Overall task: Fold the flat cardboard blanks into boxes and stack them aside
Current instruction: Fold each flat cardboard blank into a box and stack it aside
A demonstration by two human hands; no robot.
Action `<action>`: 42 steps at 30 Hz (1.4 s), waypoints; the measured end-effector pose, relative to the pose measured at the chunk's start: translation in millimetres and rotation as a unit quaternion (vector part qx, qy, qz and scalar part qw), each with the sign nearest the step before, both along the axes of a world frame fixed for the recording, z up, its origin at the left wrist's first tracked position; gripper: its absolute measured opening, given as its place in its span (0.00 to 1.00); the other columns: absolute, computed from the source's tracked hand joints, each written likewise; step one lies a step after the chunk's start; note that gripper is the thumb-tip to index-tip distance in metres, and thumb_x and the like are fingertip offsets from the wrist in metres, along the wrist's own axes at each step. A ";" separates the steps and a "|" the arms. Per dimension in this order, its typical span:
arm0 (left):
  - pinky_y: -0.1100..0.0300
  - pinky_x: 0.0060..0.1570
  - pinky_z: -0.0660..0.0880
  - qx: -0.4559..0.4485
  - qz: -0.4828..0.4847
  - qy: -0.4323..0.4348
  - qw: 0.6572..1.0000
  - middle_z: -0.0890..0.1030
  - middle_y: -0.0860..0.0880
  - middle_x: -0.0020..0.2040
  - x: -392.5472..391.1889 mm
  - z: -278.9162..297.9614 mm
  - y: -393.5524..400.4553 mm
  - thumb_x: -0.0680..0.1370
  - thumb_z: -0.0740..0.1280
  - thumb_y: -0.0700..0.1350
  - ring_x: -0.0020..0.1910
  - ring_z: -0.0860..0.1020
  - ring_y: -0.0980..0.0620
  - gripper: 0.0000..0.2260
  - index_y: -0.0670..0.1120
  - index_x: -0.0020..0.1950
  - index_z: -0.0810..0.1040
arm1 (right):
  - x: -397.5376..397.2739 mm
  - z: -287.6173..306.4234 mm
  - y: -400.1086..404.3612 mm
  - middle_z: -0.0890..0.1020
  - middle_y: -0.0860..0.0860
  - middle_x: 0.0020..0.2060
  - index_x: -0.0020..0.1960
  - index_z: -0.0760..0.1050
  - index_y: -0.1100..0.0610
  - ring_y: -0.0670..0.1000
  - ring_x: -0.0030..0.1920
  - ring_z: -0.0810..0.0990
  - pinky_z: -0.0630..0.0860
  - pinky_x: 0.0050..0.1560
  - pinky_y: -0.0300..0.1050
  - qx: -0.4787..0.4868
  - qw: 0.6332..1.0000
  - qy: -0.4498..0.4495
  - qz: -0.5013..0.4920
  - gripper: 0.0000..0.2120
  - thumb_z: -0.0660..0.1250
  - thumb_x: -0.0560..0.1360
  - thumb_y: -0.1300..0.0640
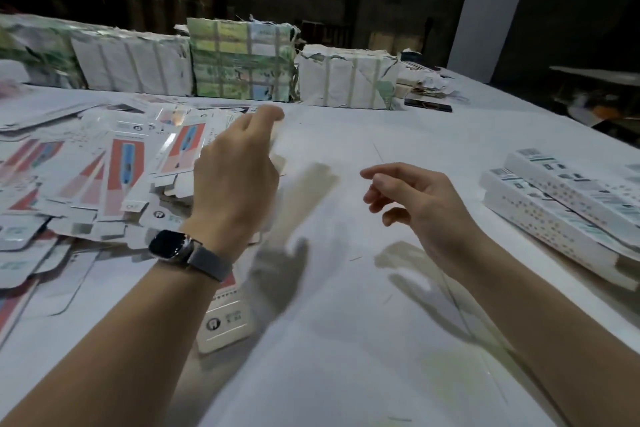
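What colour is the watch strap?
Grey, on the watch strap in the head view.

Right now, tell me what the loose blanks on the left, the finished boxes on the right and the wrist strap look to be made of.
Flat red-and-white printed blanks: thin glossy card, likely; glare streaks, cut tabs.
Long white dotted boxes: the same sort of card, duller here; sharp folded edges.
Grey watch strap: looks like woven fabric or fine mesh; too blurred to settle.
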State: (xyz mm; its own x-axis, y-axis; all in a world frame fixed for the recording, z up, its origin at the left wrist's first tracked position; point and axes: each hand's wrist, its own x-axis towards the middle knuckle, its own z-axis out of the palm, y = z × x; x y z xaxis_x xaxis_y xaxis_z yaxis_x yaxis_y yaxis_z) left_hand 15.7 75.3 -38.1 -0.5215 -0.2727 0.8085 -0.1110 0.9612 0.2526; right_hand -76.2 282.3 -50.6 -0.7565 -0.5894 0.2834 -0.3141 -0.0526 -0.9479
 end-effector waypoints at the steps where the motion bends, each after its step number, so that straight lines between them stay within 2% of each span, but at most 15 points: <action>1: 0.48 0.35 0.75 -0.006 -0.029 0.043 0.999 0.83 0.39 0.52 0.1 1.8 4.8 0.72 0.60 0.26 0.45 0.80 0.35 0.23 0.41 0.64 0.77 | -0.6 0.1 -0.4 0.83 0.51 0.37 0.51 0.83 0.54 0.49 0.39 0.80 0.73 0.37 0.42 -0.016 1.000 -0.022 0.000 0.09 0.64 0.81 0.59; 2: 0.51 0.35 0.77 0.014 -0.065 0.074 0.995 0.83 0.41 0.52 -0.9 1.3 10.5 0.72 0.61 0.26 0.46 0.81 0.39 0.22 0.41 0.63 0.77 | -1.0 0.5 -0.8 0.82 0.52 0.38 0.52 0.83 0.54 0.49 0.39 0.79 0.73 0.37 0.42 -0.035 0.998 -0.044 0.001 0.08 0.64 0.81 0.59; 4: 0.60 0.37 0.80 0.181 -0.174 0.078 0.965 0.81 0.50 0.50 -4.3 -1.6 23.5 0.74 0.62 0.28 0.46 0.81 0.49 0.21 0.47 0.62 0.75 | -3.3 2.3 -1.0 0.81 0.52 0.38 0.56 0.80 0.51 0.50 0.38 0.78 0.72 0.36 0.43 -0.083 0.994 -0.076 0.003 0.09 0.65 0.79 0.55; 7: 0.54 0.39 0.82 0.444 -0.314 -0.014 0.839 0.79 0.54 0.45 -6.4 -5.0 41.6 0.75 0.68 0.30 0.42 0.80 0.54 0.24 0.55 0.63 0.74 | -10.4 6.3 1.9 0.78 0.49 0.36 0.64 0.75 0.43 0.48 0.36 0.76 0.70 0.34 0.41 -0.103 0.993 -0.031 -0.052 0.17 0.64 0.76 0.51; 10: 0.45 0.50 0.83 0.514 -0.393 -0.119 0.753 0.80 0.47 0.46 -5.8 -8.9 50.5 0.72 0.67 0.26 0.47 0.82 0.49 0.29 0.53 0.65 0.74 | -17.1 10.8 5.6 0.76 0.47 0.37 0.69 0.67 0.39 0.42 0.35 0.76 0.73 0.35 0.35 -0.030 0.978 0.128 -0.162 0.20 0.64 0.79 0.49; 13: 0.45 0.55 0.82 0.504 -0.464 -0.195 0.701 0.83 0.47 0.53 -2.6 -10.9 57.4 0.66 0.63 0.30 0.55 0.83 0.48 0.31 0.59 0.59 0.79 | -20.9 17.5 8.4 0.76 0.55 0.41 0.74 0.62 0.39 0.48 0.39 0.76 0.77 0.38 0.39 0.065 0.950 0.218 -0.212 0.25 0.66 0.79 0.46; 17: 0.47 0.56 0.80 0.504 -0.480 -0.251 0.672 0.83 0.54 0.55 -0.7 -13.7 60.9 0.62 0.60 0.31 0.59 0.81 0.52 0.40 0.73 0.60 0.73 | -16.4 27.0 5.7 0.75 0.46 0.41 0.75 0.65 0.43 0.42 0.40 0.76 0.73 0.40 0.34 0.163 0.938 0.256 -0.169 0.26 0.67 0.78 0.48; 21: 0.57 0.43 0.83 0.546 -0.491 -0.196 0.651 0.85 0.53 0.52 -2.2 -14.4 58.5 0.62 0.56 0.29 0.53 0.84 0.53 0.39 0.62 0.65 0.71 | -3.7 31.7 -5.1 0.75 0.39 0.42 0.72 0.67 0.43 0.40 0.44 0.76 0.74 0.48 0.45 0.186 0.931 0.277 -0.148 0.23 0.67 0.78 0.48; 24: 0.49 0.43 0.83 0.577 -0.477 -0.170 0.641 0.83 0.43 0.55 -4.3 -15.1 56.0 0.68 0.53 0.25 0.52 0.85 0.41 0.36 0.56 0.69 0.69 | 0.1 33.2 -12.0 0.77 0.39 0.41 0.75 0.57 0.36 0.46 0.44 0.80 0.79 0.47 0.47 0.207 0.924 0.294 -0.132 0.29 0.65 0.79 0.46; 26: 0.47 0.42 0.83 0.589 -0.476 -0.172 0.630 0.85 0.40 0.51 -4.4 -15.7 55.4 0.67 0.54 0.27 0.50 0.85 0.38 0.35 0.51 0.71 0.68 | -2.2 35.7 -14.8 0.81 0.42 0.44 0.75 0.55 0.33 0.51 0.45 0.82 0.81 0.49 0.54 0.253 0.911 0.302 -0.123 0.28 0.62 0.79 0.43; 29: 0.52 0.39 0.83 0.567 -0.473 -0.188 0.648 0.86 0.44 0.45 -2.7 -12.8 54.9 0.70 0.52 0.24 0.49 0.86 0.40 0.33 0.52 0.67 0.69 | -7.4 38.2 -16.7 0.82 0.45 0.51 0.75 0.53 0.33 0.50 0.42 0.84 0.84 0.44 0.53 0.258 0.914 0.291 -0.114 0.30 0.61 0.77 0.42; 33: 0.55 0.38 0.82 0.547 -0.482 -0.225 0.646 0.85 0.46 0.41 1.5 -11.9 54.0 0.71 0.50 0.24 0.45 0.86 0.41 0.29 0.48 0.65 0.69 | -8.3 28.5 -17.0 0.84 0.47 0.48 0.73 0.62 0.40 0.49 0.33 0.84 0.83 0.37 0.51 0.234 0.911 0.305 -0.151 0.25 0.60 0.77 0.45; 37: 0.54 0.41 0.82 0.565 -0.482 -0.221 0.632 0.84 0.42 0.49 3.0 -12.9 57.4 0.83 0.57 0.43 0.47 0.85 0.40 0.16 0.47 0.70 0.71 | -11.0 17.8 -12.9 0.84 0.51 0.43 0.67 0.65 0.45 0.52 0.31 0.82 0.81 0.38 0.55 0.236 0.914 0.280 -0.176 0.18 0.58 0.79 0.42; 39: 0.52 0.44 0.82 0.565 -0.479 -0.203 0.640 0.84 0.40 0.55 2.8 -11.3 60.5 0.85 0.52 0.56 0.51 0.85 0.39 0.18 0.53 0.68 0.76 | -11.8 17.1 -9.8 0.83 0.51 0.41 0.64 0.65 0.46 0.55 0.34 0.82 0.81 0.38 0.57 0.231 0.917 0.272 -0.180 0.15 0.56 0.81 0.41; 42: 0.55 0.43 0.82 0.597 -0.486 -0.154 0.619 0.85 0.42 0.56 0.3 -9.1 63.0 0.86 0.48 0.57 0.49 0.86 0.44 0.21 0.56 0.66 0.78 | -12.3 13.5 -6.8 0.82 0.51 0.40 0.60 0.65 0.47 0.57 0.39 0.80 0.78 0.41 0.56 0.286 0.885 0.309 -0.200 0.18 0.53 0.80 0.35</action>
